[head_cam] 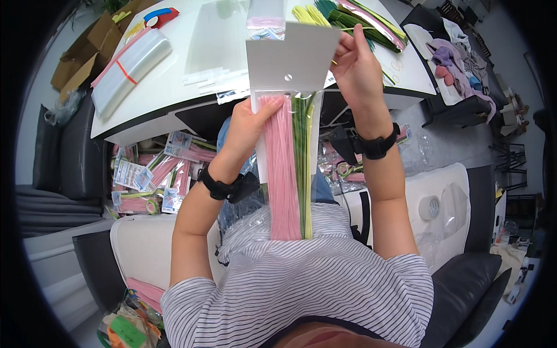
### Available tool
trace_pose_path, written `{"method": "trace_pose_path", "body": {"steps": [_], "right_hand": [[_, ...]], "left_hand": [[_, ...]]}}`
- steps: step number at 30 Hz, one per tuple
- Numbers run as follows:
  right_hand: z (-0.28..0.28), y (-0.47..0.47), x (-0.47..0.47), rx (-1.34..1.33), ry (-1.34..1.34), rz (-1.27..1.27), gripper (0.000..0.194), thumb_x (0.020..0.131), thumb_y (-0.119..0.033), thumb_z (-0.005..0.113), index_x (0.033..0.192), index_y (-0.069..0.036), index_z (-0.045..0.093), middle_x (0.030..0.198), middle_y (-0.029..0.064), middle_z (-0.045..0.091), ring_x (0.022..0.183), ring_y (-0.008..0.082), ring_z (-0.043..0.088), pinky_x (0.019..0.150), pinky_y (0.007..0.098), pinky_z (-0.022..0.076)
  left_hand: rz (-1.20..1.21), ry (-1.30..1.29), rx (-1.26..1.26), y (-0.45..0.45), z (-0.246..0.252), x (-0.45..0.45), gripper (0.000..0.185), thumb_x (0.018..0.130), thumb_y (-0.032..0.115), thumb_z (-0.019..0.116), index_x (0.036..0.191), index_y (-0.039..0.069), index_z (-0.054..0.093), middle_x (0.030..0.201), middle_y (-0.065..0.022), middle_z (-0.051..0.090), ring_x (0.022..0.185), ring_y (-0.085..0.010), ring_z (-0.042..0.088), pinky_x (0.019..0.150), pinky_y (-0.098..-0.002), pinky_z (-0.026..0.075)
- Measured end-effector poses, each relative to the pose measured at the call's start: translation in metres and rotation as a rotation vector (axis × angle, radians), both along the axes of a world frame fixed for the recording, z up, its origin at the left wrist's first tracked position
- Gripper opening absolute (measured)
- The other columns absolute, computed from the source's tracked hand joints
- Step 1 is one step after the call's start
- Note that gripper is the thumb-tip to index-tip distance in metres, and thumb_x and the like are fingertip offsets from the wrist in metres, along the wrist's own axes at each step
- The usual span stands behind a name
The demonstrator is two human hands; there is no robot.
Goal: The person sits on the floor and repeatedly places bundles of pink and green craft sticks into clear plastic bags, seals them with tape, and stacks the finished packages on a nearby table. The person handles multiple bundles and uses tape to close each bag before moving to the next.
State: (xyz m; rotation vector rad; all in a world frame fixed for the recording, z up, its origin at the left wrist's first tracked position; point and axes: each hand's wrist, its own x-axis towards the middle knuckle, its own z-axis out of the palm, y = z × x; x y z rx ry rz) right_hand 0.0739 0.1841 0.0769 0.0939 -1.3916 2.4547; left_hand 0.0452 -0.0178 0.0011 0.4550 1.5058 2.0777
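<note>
My left hand (252, 124) grips a clear plastic packet, its thumb pressed on the front near the top. Inside lie pink pipe cleaners (283, 174) and a narrower bundle of green pipe cleaners (302, 152), some yellow-green. A white card (291, 56) with a round hole rises above the packet, creased across at the packet's top edge. At the card's upper right edge is my right hand (359, 65), thumb raised and fingers curled. Its fingertips are partly hidden, so whether they pinch the card cannot be told. The packet hangs upright over my lap.
A white table (182, 104) ahead bears clear plastic sleeves (135, 71), a red-and-blue tape dispenser (161, 17) and loose green pipe cleaners (361, 26). Filled packets (152, 169) are heaped below its left side. A tape roll (430, 207) rests on the seat at right.
</note>
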Motion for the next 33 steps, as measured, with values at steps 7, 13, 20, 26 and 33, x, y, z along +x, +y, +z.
{"method": "trace_pose_path", "body": {"steps": [7, 13, 20, 26, 33], "right_hand": [[-0.04, -0.032, 0.038, 0.708, -0.156, -0.213, 0.072, 0.074, -0.013, 0.077, 0.132, 0.005, 0.038, 0.116, 0.0167, 0.057, 0.105, 0.0203, 0.057, 0.094, 0.0306, 0.0443], [-0.079, -0.048, 0.052, 0.314, -0.568, 0.128, 0.045, 0.08, -0.017, 0.074, 0.115, 0.006, 0.056, 0.103, 0.0104, 0.065, 0.091, 0.0116, 0.062, 0.079, 0.0248, 0.05], [-0.108, -0.055, 0.054, -0.031, -0.602, 0.326, 0.032, 0.084, -0.015, 0.069, 0.109, 0.004, 0.06, 0.101, 0.0073, 0.066, 0.084, 0.0106, 0.063, 0.075, 0.0244, 0.0512], [-0.142, -0.041, 0.058, 0.091, -0.57, 0.12, 0.028, 0.083, -0.01, 0.069, 0.106, 0.004, 0.061, 0.098, 0.0081, 0.066, 0.084, 0.0129, 0.063, 0.074, 0.0263, 0.0509], [-0.156, 0.005, 0.062, 0.178, -0.517, -0.228, 0.029, 0.083, -0.004, 0.068, 0.109, 0.004, 0.06, 0.102, 0.0066, 0.065, 0.088, 0.012, 0.061, 0.079, 0.0247, 0.0478]], "left_hand": [[0.013, -0.063, 0.052, -0.009, -0.026, -0.003, 0.037, 0.094, 0.021, 0.049, 0.119, -0.005, 0.053, 0.111, -0.0128, 0.063, 0.094, -0.0188, 0.063, 0.083, -0.0301, 0.051], [-0.031, -0.379, 0.482, -0.006, -0.032, 0.001, 0.049, 0.098, 0.036, 0.031, 0.118, -0.003, 0.052, 0.111, -0.0175, 0.062, 0.1, -0.0255, 0.063, 0.086, -0.033, 0.051], [0.103, -0.105, 0.161, -0.019, -0.04, -0.002, 0.025, 0.095, 0.02, 0.054, 0.104, -0.002, 0.062, 0.088, -0.0041, 0.065, 0.075, -0.0065, 0.059, 0.066, -0.0194, 0.046], [0.069, 0.392, -0.305, -0.026, -0.066, -0.043, 0.028, 0.093, 0.023, 0.058, 0.109, 0.0, 0.062, 0.096, -0.0061, 0.067, 0.087, -0.0127, 0.061, 0.076, -0.0245, 0.048], [0.318, 1.659, -0.942, -0.038, -0.089, -0.097, 0.041, 0.08, 0.015, 0.068, 0.118, 0.005, 0.057, 0.122, -0.0137, 0.056, 0.113, -0.031, 0.053, 0.096, -0.0404, 0.043]]}}
